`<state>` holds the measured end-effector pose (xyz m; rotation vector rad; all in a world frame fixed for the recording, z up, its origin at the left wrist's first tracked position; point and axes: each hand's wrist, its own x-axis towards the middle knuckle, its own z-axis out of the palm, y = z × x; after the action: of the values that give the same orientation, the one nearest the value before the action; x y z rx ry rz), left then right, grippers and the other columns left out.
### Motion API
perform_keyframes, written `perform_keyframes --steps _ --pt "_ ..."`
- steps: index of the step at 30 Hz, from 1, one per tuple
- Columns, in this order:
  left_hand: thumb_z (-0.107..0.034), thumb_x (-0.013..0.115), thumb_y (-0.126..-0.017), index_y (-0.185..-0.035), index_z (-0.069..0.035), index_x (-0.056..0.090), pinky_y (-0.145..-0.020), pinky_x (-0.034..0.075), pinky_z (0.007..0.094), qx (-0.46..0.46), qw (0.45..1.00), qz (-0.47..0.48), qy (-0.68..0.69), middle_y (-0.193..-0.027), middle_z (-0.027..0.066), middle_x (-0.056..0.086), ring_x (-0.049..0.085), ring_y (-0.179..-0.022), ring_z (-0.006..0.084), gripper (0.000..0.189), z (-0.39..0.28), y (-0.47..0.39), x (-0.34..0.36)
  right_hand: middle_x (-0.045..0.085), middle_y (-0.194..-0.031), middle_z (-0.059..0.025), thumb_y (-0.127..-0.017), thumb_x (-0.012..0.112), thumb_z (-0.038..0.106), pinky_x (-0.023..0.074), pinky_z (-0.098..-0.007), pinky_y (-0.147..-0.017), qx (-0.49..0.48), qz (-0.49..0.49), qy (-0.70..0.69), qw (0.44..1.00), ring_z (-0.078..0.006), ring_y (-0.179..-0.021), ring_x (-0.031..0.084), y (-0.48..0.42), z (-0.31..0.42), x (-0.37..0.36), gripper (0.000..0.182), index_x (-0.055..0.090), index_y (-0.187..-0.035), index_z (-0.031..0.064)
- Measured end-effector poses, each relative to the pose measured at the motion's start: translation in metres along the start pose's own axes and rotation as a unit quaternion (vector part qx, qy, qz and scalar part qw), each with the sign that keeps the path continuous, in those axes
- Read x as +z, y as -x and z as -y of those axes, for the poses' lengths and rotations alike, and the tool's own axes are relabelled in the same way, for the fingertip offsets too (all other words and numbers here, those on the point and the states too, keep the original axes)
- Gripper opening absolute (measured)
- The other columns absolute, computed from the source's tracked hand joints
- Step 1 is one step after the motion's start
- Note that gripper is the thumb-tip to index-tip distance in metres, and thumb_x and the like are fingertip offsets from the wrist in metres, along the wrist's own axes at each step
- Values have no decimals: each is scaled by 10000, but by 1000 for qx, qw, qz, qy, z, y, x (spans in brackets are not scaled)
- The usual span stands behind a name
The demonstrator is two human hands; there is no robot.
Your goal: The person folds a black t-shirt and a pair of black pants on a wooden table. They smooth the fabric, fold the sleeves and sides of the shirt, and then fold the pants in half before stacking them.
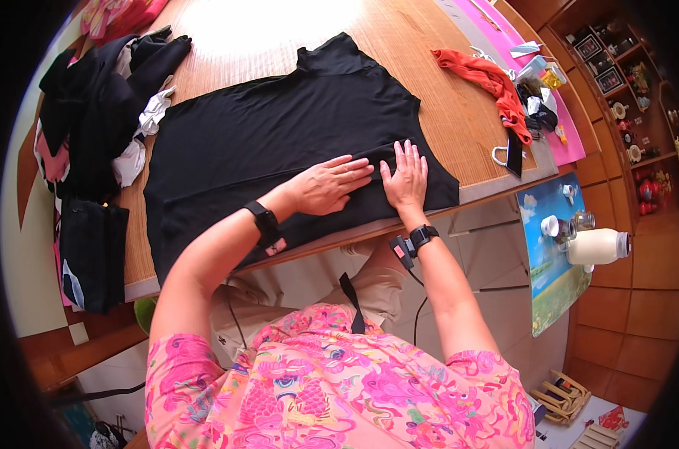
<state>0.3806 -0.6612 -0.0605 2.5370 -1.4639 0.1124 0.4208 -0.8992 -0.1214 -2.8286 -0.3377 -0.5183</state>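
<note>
A black high-necked garment (272,129) lies spread on the mat-covered table, its collar pointing to the far side. Along its near side runs a folded-over strip of the same cloth, perhaps a sleeve. My left hand (329,186) lies flat on this part, fingers extended to the right. Just beside it, my right hand (406,175) presses palm-down near the garment's right edge, fingers pointing away from me and thumb spread. Neither hand grips the cloth. Both wrists wear black straps with small devices.
A pile of dark clothes (101,106) with white pieces sits at the left, near a folded black garment (95,252). On the right are an orange-red cloth (491,84), a black phone-like object (514,154) and small items. A cream-coloured bottle (596,247) and jars stand beyond the table edge.
</note>
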Motion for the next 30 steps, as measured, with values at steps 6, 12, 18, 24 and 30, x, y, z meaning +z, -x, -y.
perform_keyframes --steps 6,12,18,24,30 --pt "-507 420 -967 -1519 -138 283 -1185 130 492 -139 990 5 -35 -1589 104 226 186 -1477 240 678 -3 15 27 338 -1517 -202 -917 530 476 203 -468 -1169 10 0 29 1000 -328 -1417 299 -1 -2 4 680 390 -1458 87" --pt "-443 435 -988 -1503 -189 333 -1177 121 524 -174 985 -4 14 -1594 108 211 187 -1476 258 583 -4 14 30 303 -1536 -206 -918 519 509 173 -492 -1171 17 41 22 999 -340 -1438 253 -5 -9 14 713 368 -1470 84" --pt "-388 499 -972 -1497 -205 346 -1177 111 530 -246 967 -71 10 -1592 109 214 168 -1481 281 576 9 59 9 342 -1530 -162 -933 514 495 202 -492 -1160 -36 35 57 997 -339 -1424 294 -3 -10 7 662 388 -1468 127" --pt "-391 481 -979 -1520 -207 275 -1162 138 561 -531 837 -61 -117 -1592 131 196 162 -1478 312 608 36 245 -15 328 -1543 -140 -941 517 461 227 -478 -1155 -40 40 77 995 -317 -1422 305 -2 -8 8 634 375 -1479 158" --pt "-489 445 -972 -1537 -153 210 -1188 84 514 -637 766 -40 -73 -1616 71 139 123 -1490 240 699 -34 372 -13 310 -1554 -121 -961 495 442 213 -465 -1164 -34 55 82 995 -304 -1435 279 0 -10 3 613 358 -1489 164"
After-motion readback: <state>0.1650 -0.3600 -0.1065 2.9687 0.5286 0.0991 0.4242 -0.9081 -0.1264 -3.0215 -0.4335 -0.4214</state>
